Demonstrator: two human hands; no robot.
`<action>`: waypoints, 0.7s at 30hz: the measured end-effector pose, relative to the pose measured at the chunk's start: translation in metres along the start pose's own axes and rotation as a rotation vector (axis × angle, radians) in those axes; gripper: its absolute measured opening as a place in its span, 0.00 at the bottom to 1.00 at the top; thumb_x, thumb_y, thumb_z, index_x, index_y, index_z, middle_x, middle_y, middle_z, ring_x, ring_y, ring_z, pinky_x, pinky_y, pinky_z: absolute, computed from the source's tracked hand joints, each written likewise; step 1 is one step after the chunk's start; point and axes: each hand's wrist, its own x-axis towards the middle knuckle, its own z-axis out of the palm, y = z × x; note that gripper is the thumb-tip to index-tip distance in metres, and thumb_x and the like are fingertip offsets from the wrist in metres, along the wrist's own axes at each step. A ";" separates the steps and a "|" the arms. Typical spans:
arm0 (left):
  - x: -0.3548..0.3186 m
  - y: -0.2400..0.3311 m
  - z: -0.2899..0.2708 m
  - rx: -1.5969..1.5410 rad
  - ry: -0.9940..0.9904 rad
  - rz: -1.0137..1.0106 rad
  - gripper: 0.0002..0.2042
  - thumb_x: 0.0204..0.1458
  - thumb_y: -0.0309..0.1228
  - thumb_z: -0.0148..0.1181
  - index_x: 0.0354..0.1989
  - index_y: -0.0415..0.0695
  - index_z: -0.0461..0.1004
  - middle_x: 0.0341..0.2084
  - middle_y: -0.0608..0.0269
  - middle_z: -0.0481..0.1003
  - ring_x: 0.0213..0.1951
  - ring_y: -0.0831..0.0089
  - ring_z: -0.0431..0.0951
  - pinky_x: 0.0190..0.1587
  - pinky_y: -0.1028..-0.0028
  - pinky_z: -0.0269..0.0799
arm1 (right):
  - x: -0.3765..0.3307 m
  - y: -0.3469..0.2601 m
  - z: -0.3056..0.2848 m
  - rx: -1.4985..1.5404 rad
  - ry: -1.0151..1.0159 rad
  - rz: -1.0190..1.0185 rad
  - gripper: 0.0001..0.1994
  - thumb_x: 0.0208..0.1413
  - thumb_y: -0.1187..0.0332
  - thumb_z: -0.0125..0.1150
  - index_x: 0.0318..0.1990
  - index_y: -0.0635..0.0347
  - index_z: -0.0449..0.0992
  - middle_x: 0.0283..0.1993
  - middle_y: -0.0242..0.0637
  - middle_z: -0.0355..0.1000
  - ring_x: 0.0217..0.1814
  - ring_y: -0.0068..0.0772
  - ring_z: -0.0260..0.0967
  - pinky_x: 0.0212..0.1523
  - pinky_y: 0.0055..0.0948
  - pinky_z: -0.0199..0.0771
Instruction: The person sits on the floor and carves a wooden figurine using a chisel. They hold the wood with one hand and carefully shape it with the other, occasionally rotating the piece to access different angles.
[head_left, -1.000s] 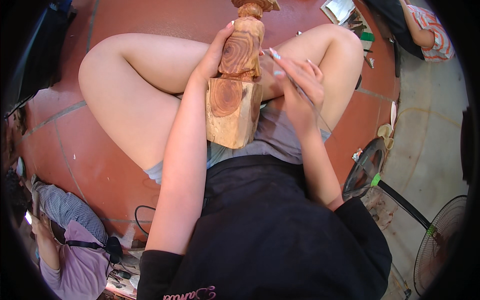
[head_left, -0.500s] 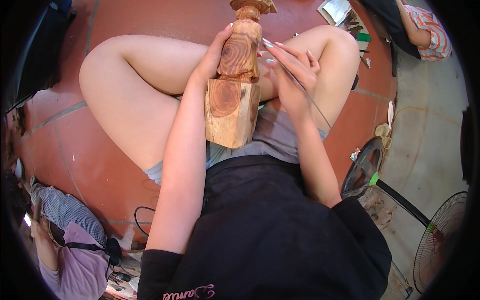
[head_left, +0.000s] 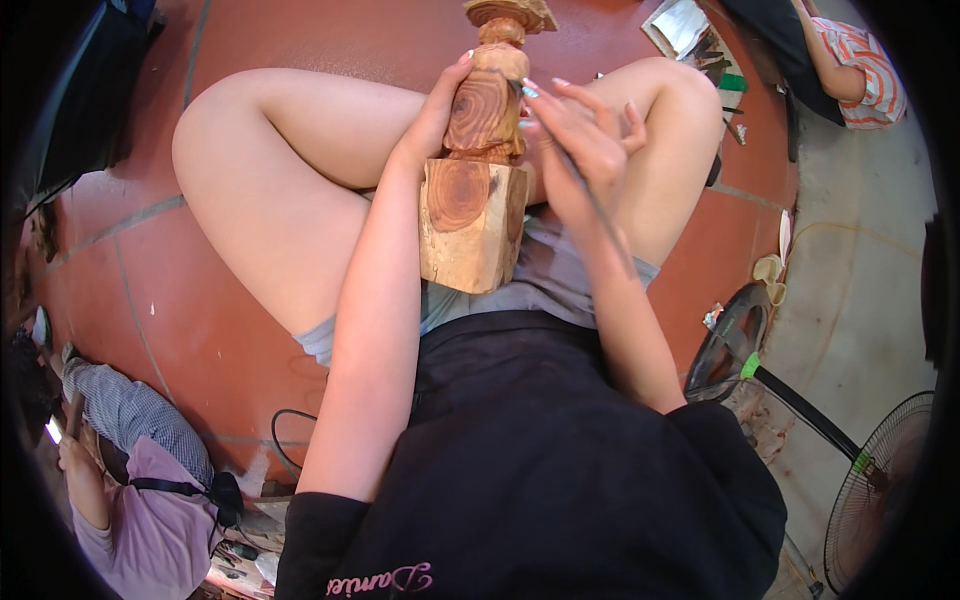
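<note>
A carved wooden post [head_left: 468,235] stands out from my lap, its square block end toward me and its rounded, turned part pointing away. My left hand [head_left: 432,128] is wrapped round the left side of the turned part; some of its fingers are hidden behind the wood. In my right hand [head_left: 592,148] is a thin dark metal rod [head_left: 603,218], slim like a file, pinched between thumb and fingers. Its near end trails back over my right wrist, blurred. The front end lies by the right side of the turned part, where contact is hard to make out.
My bare legs [head_left: 270,150] are crossed on the red tiled floor [head_left: 110,300]. A standing fan [head_left: 880,480] is at the lower right. One person [head_left: 150,500] sits at the lower left, another [head_left: 865,70] at the upper right. Scraps and a green item [head_left: 730,78] lie nearby.
My right hand and the rod have shifted slightly, with the rod now blurred by motion. The post sits a little farther right in view; my left hand keeps its grip.
</note>
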 end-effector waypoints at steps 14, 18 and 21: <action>0.004 -0.005 0.000 -0.003 0.033 -0.023 0.27 0.60 0.53 0.45 0.52 0.40 0.70 0.42 0.55 0.77 0.41 0.69 0.79 0.46 0.69 0.77 | 0.008 -0.013 -0.011 -0.102 -0.006 -0.046 0.12 0.47 0.71 0.66 0.42 0.51 0.81 0.44 0.26 0.79 0.50 0.29 0.73 0.67 0.44 0.32; 0.006 -0.005 -0.007 -0.020 -0.065 -0.056 0.26 0.60 0.52 0.45 0.53 0.40 0.69 0.42 0.56 0.77 0.42 0.70 0.79 0.47 0.70 0.76 | -0.016 -0.026 -0.012 -0.091 -0.032 0.005 0.14 0.46 0.70 0.68 0.43 0.51 0.82 0.45 0.27 0.80 0.52 0.26 0.71 0.67 0.41 0.35; 0.009 -0.005 -0.018 -0.012 -0.262 -0.108 0.25 0.60 0.50 0.46 0.53 0.41 0.69 0.44 0.57 0.76 0.43 0.72 0.78 0.48 0.72 0.75 | -0.029 -0.036 -0.026 -0.081 -0.088 0.005 0.13 0.46 0.70 0.68 0.43 0.51 0.82 0.46 0.26 0.79 0.51 0.28 0.72 0.67 0.42 0.35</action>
